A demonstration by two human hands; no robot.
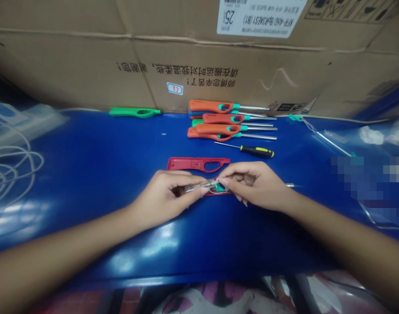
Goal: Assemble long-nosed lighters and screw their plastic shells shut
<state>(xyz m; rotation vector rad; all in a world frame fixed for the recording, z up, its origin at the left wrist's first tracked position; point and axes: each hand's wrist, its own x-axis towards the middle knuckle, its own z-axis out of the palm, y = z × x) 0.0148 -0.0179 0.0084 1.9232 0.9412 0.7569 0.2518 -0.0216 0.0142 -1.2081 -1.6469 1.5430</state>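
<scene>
Over the middle of the blue table (98, 174), my left hand (166, 196) pinches a clear tube-like lighter part (201, 186). My right hand (252, 183) pinches the same assembly at its teal trigger end (221, 188), over a red shell half whose metal tip (289, 185) sticks out to the right. Just beyond my fingers lies another red lighter shell half (197, 164), open side up.
A stack of orange long-nosed lighters (224, 122) lies by a big cardboard box (199, 52). A black-and-yellow screwdriver (255, 151) lies in front of them. A green lighter shell (135, 112) sits at the back left, white cables (12, 161) at the left, and plastic bags (366, 135) at the right.
</scene>
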